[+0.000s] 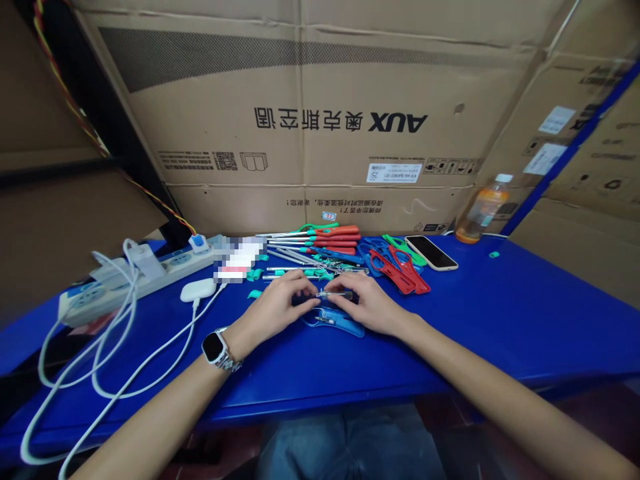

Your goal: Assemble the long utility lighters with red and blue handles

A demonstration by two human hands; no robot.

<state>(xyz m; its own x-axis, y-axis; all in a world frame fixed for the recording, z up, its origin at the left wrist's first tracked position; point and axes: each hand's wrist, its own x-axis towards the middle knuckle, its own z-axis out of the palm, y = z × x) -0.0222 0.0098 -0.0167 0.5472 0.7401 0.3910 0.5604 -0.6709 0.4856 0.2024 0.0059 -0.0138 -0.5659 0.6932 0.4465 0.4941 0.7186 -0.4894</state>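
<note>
Nearest, strapped at the left wrist: a watch (214, 347). Just on the near side of the grip, below the fingertips: a blue handle piece (347, 324), flat on the blue table (480, 327), with a small metal fitting (327, 321) on its left part. At the grip: pinched between thumb and fingertips of the left hand (287, 293) at one end and the right hand (367, 303) at the other, a slim metal part (337, 294), directly between the two hands, both ends partly covered. Just beyond the grip: metal rods (295, 256) and, toward the left, green pieces (257, 273). Left of the grip, well apart: a white case (198, 290). Beyond and to the right: red handle pieces (414, 279), then a phone (433, 253). Beyond the rods: red-handled lighters (337, 238). Farther right: a bottle (483, 212). Farthest, upright behind: printed cardboard (340, 153).
</note>
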